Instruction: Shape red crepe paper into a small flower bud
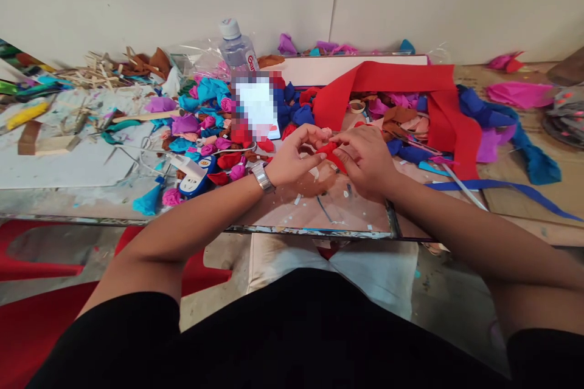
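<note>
Between my two hands, just above the table's front part, is a small piece of red crepe paper (327, 149), partly hidden by my fingers. My left hand (296, 155), with a metal watch (263, 177) at the wrist, pinches it from the left. From the right, my right hand (365, 155) grips the same piece, thumb against it. A long red crepe strip (387, 80) lies folded behind and to the right of my hands. Rolled paper flowers and scraps, such as a pink one (207, 149), are heaped to the left.
A water bottle (239, 51) stands behind a lit phone (259, 106). A blue power strip (198, 176) with a white plug and cables is at left. Pliers (119, 131) and wood sticks (109, 70) lie farther left. A blue strip (515, 186) crosses the right side.
</note>
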A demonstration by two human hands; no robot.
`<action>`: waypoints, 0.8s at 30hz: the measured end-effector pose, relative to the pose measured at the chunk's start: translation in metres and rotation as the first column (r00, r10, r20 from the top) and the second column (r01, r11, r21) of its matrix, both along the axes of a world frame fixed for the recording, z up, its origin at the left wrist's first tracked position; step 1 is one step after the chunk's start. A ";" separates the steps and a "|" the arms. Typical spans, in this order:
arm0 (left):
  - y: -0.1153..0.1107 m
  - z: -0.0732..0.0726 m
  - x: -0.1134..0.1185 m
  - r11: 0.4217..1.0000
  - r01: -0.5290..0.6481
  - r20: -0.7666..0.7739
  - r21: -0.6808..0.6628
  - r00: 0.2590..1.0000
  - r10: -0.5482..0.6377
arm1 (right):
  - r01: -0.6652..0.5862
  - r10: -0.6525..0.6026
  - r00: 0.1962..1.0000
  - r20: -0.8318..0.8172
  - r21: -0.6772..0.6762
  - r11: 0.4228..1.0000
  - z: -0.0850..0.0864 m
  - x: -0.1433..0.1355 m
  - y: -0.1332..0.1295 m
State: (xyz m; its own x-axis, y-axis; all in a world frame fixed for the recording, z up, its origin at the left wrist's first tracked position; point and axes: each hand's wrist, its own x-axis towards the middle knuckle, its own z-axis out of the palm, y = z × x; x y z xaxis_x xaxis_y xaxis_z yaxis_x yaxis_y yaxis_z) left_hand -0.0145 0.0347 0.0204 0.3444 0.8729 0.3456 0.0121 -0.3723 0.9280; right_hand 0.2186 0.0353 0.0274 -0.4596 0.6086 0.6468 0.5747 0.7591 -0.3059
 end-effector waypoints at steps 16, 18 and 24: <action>0.001 -0.001 -0.001 0.997 0.049 -0.028 -0.052 0.998 -0.051 | -0.015 0.015 0.996 0.088 -0.001 1.000 0.002 0.000 -0.002; 0.000 -0.001 0.000 0.997 0.046 0.010 -0.055 0.999 -0.046 | -0.018 0.017 0.993 0.119 0.003 1.000 0.003 -0.001 -0.003; 0.000 -0.005 0.002 0.997 0.053 0.034 -0.057 0.998 -0.052 | -0.034 0.030 0.989 0.145 0.025 0.999 0.001 -0.001 -0.005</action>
State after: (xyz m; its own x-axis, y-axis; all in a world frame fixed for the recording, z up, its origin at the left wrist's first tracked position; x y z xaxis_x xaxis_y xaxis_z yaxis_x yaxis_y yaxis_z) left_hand -0.0120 0.0352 0.0154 0.3797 0.8727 0.3071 -0.0368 -0.3174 0.9476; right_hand 0.2180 0.0306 0.0279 -0.5685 0.5751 0.5883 0.5869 0.7846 -0.1999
